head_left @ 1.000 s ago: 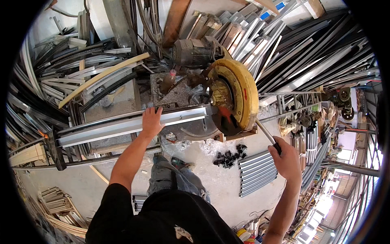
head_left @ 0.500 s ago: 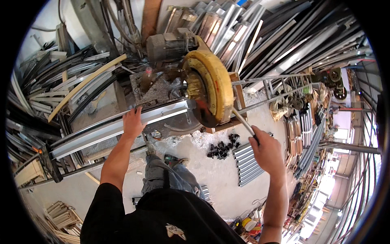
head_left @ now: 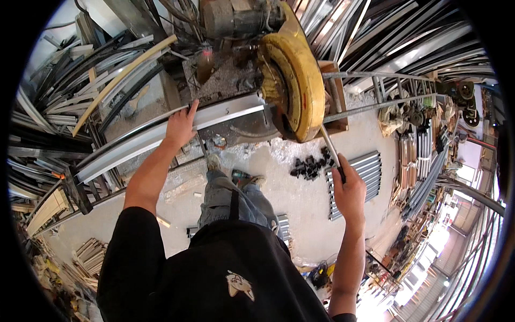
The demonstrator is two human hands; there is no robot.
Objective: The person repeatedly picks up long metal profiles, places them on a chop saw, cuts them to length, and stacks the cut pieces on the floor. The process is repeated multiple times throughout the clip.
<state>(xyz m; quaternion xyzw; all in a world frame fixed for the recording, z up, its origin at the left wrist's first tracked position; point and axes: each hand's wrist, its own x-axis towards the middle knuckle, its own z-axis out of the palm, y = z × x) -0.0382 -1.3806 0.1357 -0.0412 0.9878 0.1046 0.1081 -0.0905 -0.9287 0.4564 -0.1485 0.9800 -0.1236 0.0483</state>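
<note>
A long silver aluminium profile (head_left: 212, 115) lies across the saw's bed, its right end against the saw. My left hand (head_left: 181, 129) is laid over the profile left of the saw, fingers reaching over its far edge and holding it. The chop saw has a round yellow blade guard (head_left: 300, 86) and a grey motor (head_left: 233, 20) behind it. From the guard a metal lever (head_left: 330, 146) with a dark grip slants toward me. Wrapped round that grip is my right hand (head_left: 350, 188). The guard mostly hides the blade, and I cannot tell whether it touches the profile.
Black small parts (head_left: 311, 166) lie heaped on the floor, near a row of grey bars (head_left: 365, 177). A metal rail frame (head_left: 381, 107) runs right from the saw. Offcuts (head_left: 120, 80) pile up at the left, and long profiles (head_left: 407, 37) lean behind.
The whole view has shifted, so the saw appears higher and further right. Relative to the saw, my right hand and the lever have swung nearer to me. My left hand stays on the profile.
</note>
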